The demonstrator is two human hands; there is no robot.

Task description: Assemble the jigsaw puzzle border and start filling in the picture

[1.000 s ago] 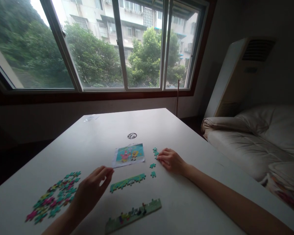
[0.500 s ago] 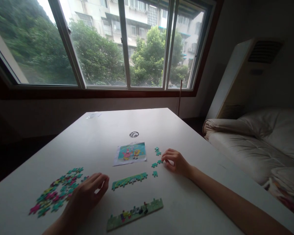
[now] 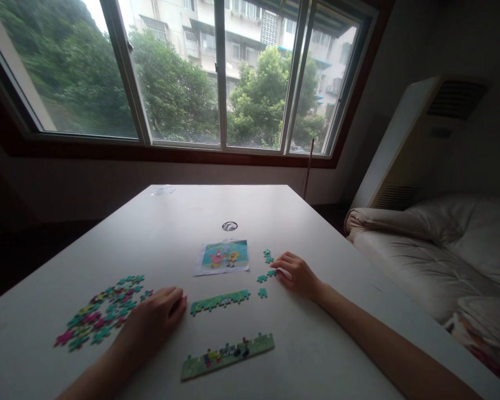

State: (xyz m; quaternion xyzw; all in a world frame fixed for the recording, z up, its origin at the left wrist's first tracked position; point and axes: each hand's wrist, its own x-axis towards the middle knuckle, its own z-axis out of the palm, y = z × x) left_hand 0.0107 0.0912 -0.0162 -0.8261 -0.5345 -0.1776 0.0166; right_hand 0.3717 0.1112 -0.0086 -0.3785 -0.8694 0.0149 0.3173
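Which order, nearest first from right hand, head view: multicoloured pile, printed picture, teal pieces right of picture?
1. Teal pieces, just left of the right hand.
2. Printed picture, left of those pieces.
3. Multicoloured pile, far left, past the left hand.

Beyond the far edge of the white table (image 3: 183, 222), a wide window (image 3: 222, 78) with reddish wooden border is set in the wall (image 3: 216, 173). Through it one sees green trees (image 3: 175, 91) and a pale building (image 3: 245, 34). The daylight comes from there; the sides of the room are dim. Near the table's far right corner stands a thin stick (image 3: 309, 169). Beside the right edge are a cream sofa (image 3: 420, 250) and a tall cabinet (image 3: 408, 139) with grilles.
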